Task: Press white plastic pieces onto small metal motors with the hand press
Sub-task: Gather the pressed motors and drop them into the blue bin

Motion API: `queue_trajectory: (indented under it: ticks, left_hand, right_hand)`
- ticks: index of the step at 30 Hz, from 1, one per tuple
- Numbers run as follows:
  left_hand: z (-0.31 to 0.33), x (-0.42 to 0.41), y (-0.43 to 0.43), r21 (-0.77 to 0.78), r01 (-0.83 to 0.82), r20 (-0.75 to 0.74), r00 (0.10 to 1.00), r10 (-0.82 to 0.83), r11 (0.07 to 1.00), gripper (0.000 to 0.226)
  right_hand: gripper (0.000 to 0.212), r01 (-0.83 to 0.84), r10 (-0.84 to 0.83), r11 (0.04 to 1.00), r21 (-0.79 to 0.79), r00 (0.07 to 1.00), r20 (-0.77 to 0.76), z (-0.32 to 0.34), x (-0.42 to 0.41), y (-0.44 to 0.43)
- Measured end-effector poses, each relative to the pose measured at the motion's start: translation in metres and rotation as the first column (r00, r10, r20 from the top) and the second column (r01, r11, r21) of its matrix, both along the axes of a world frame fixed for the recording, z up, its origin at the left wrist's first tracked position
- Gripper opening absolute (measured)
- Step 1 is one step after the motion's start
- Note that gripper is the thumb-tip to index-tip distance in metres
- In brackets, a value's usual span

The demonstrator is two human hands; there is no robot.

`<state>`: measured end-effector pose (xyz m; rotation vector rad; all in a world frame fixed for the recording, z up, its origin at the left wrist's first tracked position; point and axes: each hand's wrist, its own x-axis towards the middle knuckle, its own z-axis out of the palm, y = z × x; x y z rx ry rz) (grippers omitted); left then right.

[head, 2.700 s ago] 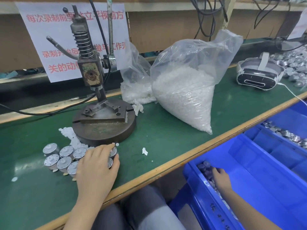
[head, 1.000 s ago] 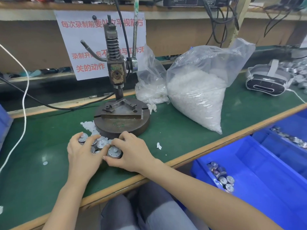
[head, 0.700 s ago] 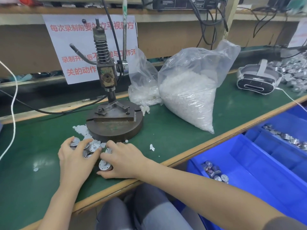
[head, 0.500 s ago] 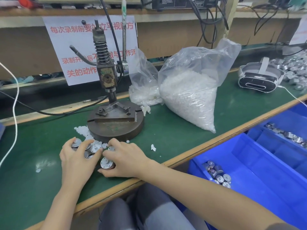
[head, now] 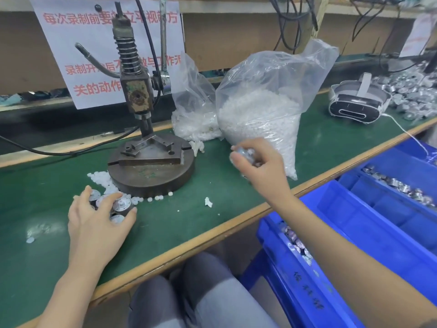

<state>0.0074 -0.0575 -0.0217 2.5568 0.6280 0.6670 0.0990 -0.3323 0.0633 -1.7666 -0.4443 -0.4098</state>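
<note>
The hand press [head: 151,159] stands on its round iron base on the green bench, its fixture bare. Several small metal motors [head: 120,204] cluster at the base's front left. My left hand [head: 99,223] lies over that cluster, fingers curved around the motors. My right hand [head: 257,162] is raised above the bench to the right of the press and grips a small metal motor [head: 246,153], blurred by motion. Loose white plastic pieces [head: 101,181] lie scattered beside the base. A large clear bag of white pieces [head: 262,119] stands behind my right hand.
A smaller bag of white pieces [head: 196,124] leans behind the press. Blue bins [head: 369,235] with motors sit below the bench's front edge at right. A headset [head: 357,105] and a heap of metal parts [head: 411,91] lie at the far right. Cables hang behind.
My right hand has left the motor cluster and lifted up and to the right with a motor in its fingers. My left hand stays over the cluster.
</note>
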Motion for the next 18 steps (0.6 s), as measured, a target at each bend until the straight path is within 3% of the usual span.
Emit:
queue_trajectory:
  ticks: [6,10,15,18]
  left_hand:
    - [-0.006,0.005,0.003,0.041,-0.028,-0.019,0.999,0.028,0.999,0.058]
    - [-0.013,0.007,0.013,-0.032,0.018,-0.045,0.999,-0.019,0.999,0.069]
    - [-0.012,0.010,0.013,-0.202,0.084,-0.022,0.996,-0.090,0.976,0.078]
    - [-0.004,0.006,0.004,-0.119,0.068,0.012,0.998,-0.067,0.991,0.081]
  right_hand:
    - [0.005,0.291,-0.279,0.956,0.027,0.937,-0.211,-0.042,0.000,-0.122]
    - [0.012,0.403,-0.420,0.906,-0.127,0.829,-0.369,-0.112,-0.003,-0.165]
    - [0.027,0.254,-0.558,0.770,-0.586,0.714,-0.423,-0.193,0.009,-0.168]
    - [0.035,0.096,-0.579,0.704,-0.703,0.650,-0.491,-0.218,0.015,-0.158]
